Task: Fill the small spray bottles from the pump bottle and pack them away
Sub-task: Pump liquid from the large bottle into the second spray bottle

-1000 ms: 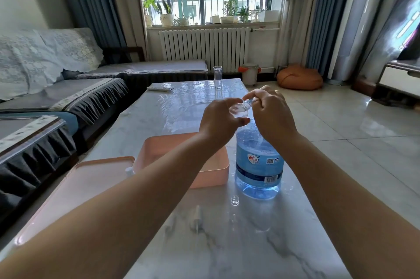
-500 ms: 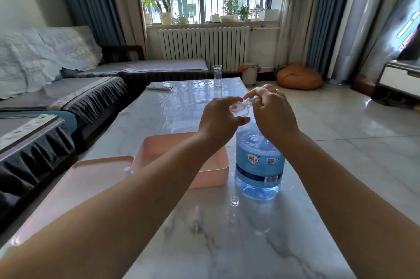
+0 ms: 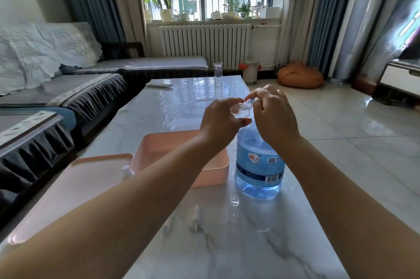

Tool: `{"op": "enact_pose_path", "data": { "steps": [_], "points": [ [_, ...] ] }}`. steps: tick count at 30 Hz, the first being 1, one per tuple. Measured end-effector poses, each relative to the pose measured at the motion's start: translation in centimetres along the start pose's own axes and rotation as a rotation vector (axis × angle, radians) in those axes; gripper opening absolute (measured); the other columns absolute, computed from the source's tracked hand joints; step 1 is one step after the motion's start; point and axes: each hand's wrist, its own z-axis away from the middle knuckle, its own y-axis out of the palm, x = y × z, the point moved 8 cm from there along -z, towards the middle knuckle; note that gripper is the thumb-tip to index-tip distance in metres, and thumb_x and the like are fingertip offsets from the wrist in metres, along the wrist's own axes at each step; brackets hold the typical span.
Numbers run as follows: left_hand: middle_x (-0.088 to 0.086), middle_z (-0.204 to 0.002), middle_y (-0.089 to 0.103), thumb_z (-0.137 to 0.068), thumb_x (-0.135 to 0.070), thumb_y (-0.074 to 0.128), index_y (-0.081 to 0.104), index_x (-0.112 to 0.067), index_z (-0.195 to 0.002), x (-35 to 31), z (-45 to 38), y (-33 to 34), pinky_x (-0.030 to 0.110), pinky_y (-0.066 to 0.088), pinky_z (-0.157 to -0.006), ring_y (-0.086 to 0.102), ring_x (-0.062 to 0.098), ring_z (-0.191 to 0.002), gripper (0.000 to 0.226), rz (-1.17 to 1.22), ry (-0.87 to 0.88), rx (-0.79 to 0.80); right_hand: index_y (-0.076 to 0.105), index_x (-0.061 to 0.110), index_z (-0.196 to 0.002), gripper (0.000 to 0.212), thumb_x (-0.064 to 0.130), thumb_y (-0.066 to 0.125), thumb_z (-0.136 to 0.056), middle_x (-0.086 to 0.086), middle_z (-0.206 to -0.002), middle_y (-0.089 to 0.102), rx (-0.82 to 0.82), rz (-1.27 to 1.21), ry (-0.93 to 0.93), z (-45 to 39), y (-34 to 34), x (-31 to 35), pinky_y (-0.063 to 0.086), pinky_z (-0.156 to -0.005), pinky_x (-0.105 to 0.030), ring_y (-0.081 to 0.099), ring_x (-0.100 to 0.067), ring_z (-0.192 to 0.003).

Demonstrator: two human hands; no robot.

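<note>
While your two hands meet above the big blue bottle (image 3: 259,160), your left hand (image 3: 219,123) curls round a small clear spray bottle (image 3: 242,109) and your right hand (image 3: 272,115) pinches its top end with bent fingers. The little bottle is tipped on its side, just over the big bottle's neck. The big bottle stands on the marble table (image 3: 227,244), right beside a pink tub (image 3: 211,172). A tiny clear cap (image 3: 234,200) sits on the table near the big bottle.
</note>
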Motion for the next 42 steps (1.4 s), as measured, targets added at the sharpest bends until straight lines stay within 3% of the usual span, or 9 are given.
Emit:
{"op": "enact_pose_path", "data": {
  "steps": [4, 12, 18, 28, 38, 42],
  "points": [
    [0.004, -0.105, 0.074, -0.069, -0.022, 0.085, 0.070, -0.014, -0.116, -0.5, -0.4, -0.6, 0.038, 0.053, -0.090, 0.068, 0.017, -0.094, 0.051, 0.019, -0.013, -0.009, 0.067, 0.015, -0.106, 0.034, 0.016, 0.035, -0.094, -0.006, -0.118, 0.059, 0.059, -0.013, 0.042, -1.0, -0.5, 0.5, 0.039, -0.096, -0.033, 0.048, -0.023, -0.115],
    [0.005, -0.103, 0.074, -0.069, -0.025, 0.084, 0.071, -0.013, -0.114, 0.1, -0.4, 0.0, 0.036, 0.055, -0.086, 0.068, 0.017, -0.091, 0.048, 0.006, 0.016, 0.014, 0.065, 0.017, -0.100, 0.030, 0.015, 0.036, -0.094, -0.002, -0.113, 0.059, -0.116, 0.022, -0.004, 0.5, 0.0, 0.1, 0.048, -0.088, -0.035, 0.050, -0.020, -0.110],
    [-0.001, -0.098, 0.074, -0.069, -0.029, 0.084, 0.071, -0.017, -0.112, 0.5, -0.2, 0.4, 0.041, 0.055, -0.083, 0.068, 0.015, -0.088, 0.047, -0.006, -0.007, 0.007, 0.066, 0.017, -0.102, 0.032, 0.016, 0.035, -0.095, -0.001, -0.113, 0.059, -0.027, -0.015, 0.002, 0.3, -0.1, 0.0, 0.043, -0.090, -0.032, 0.050, -0.018, -0.109],
    [0.006, -0.110, 0.072, -0.071, -0.024, 0.083, 0.066, -0.013, -0.122, -0.6, 0.0, -0.5, 0.040, 0.054, -0.091, 0.068, 0.017, -0.096, 0.056, 0.030, -0.021, 0.017, 0.064, 0.019, -0.113, 0.035, 0.017, 0.034, -0.096, -0.001, -0.124, 0.057, 0.048, -0.045, 0.028, -0.2, -0.7, 0.4, 0.039, -0.096, -0.032, 0.046, -0.018, -0.119],
    [0.005, -0.105, 0.074, -0.069, -0.024, 0.085, 0.068, -0.013, -0.118, 0.0, -0.3, -0.1, 0.041, 0.055, -0.087, 0.069, 0.018, -0.092, 0.053, -0.003, 0.027, 0.011, 0.066, 0.017, -0.101, 0.029, 0.013, 0.037, -0.095, 0.001, -0.112, 0.059, -0.106, -0.038, 0.005, 0.6, 0.0, 0.0, 0.048, -0.085, -0.034, 0.050, -0.019, -0.107],
    [0.004, -0.104, 0.074, -0.069, -0.024, 0.084, 0.069, -0.013, -0.117, 0.1, -0.2, 0.1, 0.041, 0.055, -0.087, 0.069, 0.017, -0.091, 0.051, -0.009, 0.019, 0.022, 0.067, 0.017, -0.104, 0.031, 0.014, 0.037, -0.096, 0.000, -0.113, 0.059, -0.053, -0.042, 0.000, 0.6, 0.0, -0.2, 0.047, -0.088, -0.034, 0.050, -0.019, -0.109]
  ]
}}
